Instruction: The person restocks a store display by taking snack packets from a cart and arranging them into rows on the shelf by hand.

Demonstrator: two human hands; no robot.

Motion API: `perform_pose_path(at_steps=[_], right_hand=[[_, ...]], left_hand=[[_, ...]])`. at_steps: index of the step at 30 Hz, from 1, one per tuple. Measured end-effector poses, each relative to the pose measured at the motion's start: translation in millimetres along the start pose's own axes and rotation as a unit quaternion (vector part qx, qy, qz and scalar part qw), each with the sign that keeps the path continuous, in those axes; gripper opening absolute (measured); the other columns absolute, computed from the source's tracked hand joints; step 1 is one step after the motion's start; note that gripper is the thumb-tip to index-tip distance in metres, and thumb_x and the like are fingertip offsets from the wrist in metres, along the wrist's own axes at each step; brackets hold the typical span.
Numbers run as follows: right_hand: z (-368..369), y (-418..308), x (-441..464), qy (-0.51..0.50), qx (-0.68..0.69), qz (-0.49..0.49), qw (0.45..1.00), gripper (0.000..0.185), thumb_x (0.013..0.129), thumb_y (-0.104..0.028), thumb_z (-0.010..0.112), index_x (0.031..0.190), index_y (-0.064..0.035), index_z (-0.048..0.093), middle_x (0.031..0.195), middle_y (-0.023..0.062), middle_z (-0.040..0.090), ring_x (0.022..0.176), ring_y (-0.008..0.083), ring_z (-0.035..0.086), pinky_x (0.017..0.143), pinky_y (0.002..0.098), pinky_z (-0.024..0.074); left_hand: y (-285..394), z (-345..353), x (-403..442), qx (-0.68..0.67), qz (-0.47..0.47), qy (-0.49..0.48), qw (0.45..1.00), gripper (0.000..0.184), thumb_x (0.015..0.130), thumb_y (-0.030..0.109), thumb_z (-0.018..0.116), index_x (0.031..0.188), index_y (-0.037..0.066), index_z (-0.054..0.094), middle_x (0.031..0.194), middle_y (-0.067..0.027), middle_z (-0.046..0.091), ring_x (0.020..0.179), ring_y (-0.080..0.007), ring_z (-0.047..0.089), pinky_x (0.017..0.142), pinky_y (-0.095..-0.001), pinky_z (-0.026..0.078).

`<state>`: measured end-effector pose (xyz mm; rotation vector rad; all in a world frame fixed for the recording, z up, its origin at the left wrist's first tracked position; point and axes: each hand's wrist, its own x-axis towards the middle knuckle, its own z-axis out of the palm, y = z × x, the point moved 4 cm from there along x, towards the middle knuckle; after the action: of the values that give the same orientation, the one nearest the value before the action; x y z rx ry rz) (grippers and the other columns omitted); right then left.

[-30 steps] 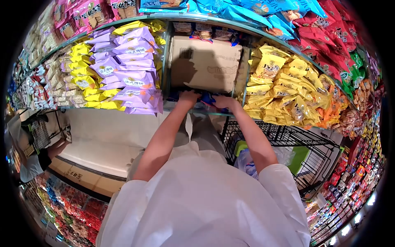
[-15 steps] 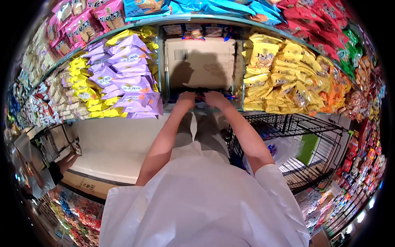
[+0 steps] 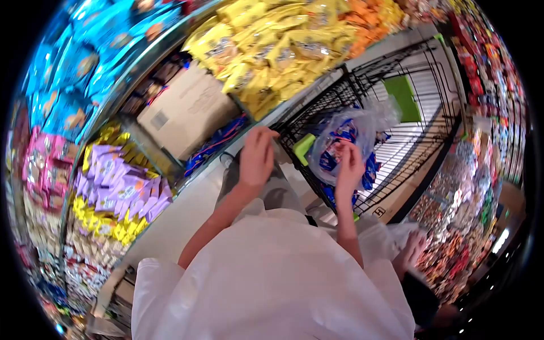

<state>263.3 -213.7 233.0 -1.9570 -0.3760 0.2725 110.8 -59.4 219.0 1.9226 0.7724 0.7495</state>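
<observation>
My right hand (image 3: 349,170) is over the black wire cart (image 3: 388,161), at a clear plastic bag (image 3: 328,136) of blue snack packets (image 3: 344,131). Its fingers are bent together against the packets; what they pinch, if anything, is too blurred to make out. My left hand (image 3: 258,158) hangs between the shelf and the cart, its fingers loosely apart and holding nothing. Beyond it, a shelf bin holds a cardboard box (image 3: 187,110), with a row of blue packets (image 3: 218,141) along the bin's front.
Yellow packets (image 3: 272,51) fill the bin beside the box; purple packets (image 3: 116,181) lie on its other side. Blue bags (image 3: 73,68) are on the upper shelf. A green panel (image 3: 403,99) stands in the cart. Another person's hand (image 3: 413,246) shows close by at lower right.
The view has turned right toward the cart. Both hands have left the bin's front; the right has moved to the plastic bag, and the left has lifted away from the shelf.
</observation>
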Motion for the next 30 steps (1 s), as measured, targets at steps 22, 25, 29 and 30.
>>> perform_pose_path(at_steps=[22,25,29,30], right_hand=[[-51,110,69,-0.235,-0.325,-0.163,0.902,0.02,0.072,-0.006,0.056,0.091,-0.0002,0.057,0.092,0.0138,0.056,0.085,0.031,0.054,0.07,0.038,0.0446],[-76,93,70,-0.191,-0.243,-0.132,0.942,0.017,0.076,-0.006,0.053,0.091,0.0016,0.056,0.088,0.014,0.055,0.076,0.0294,0.054,0.067,0.0357,0.0434],[-119,111,78,-0.13,-0.028,0.15,0.98,0.014,0.081,-0.01,0.052,0.091,-0.0004,0.055,0.071,0.0039,0.051,0.057,0.0118,0.044,0.055,0.0243,0.037],[-127,121,77,-0.077,0.093,0.237,0.964,0.013,0.082,-0.011,0.053,0.092,-0.0023,0.055,0.069,-0.0001,0.05,0.056,0.0071,0.041,0.051,0.0214,0.034]], left_hand=[[-16,253,-3,0.357,-0.001,-0.224,0.907,0.013,0.073,0.004,0.05,0.085,-0.002,0.053,0.077,-0.0148,0.055,0.074,-0.0272,0.059,0.061,-0.034,0.048],[-26,259,-5,0.355,-0.037,-0.262,0.897,0.012,0.072,0.005,0.05,0.081,0.0,0.056,0.067,-0.0126,0.058,0.067,-0.0265,0.06,0.056,-0.0336,0.049],[-14,246,-7,0.325,-0.022,-0.258,0.909,0.014,0.07,0.005,0.051,0.082,0.0,0.057,0.071,-0.0126,0.058,0.067,-0.0248,0.06,0.056,-0.0325,0.048],[-8,244,-9,0.341,-0.005,-0.259,0.904,0.016,0.068,0.005,0.054,0.083,0.001,0.058,0.075,-0.0113,0.058,0.069,-0.0243,0.059,0.058,-0.0321,0.048]])
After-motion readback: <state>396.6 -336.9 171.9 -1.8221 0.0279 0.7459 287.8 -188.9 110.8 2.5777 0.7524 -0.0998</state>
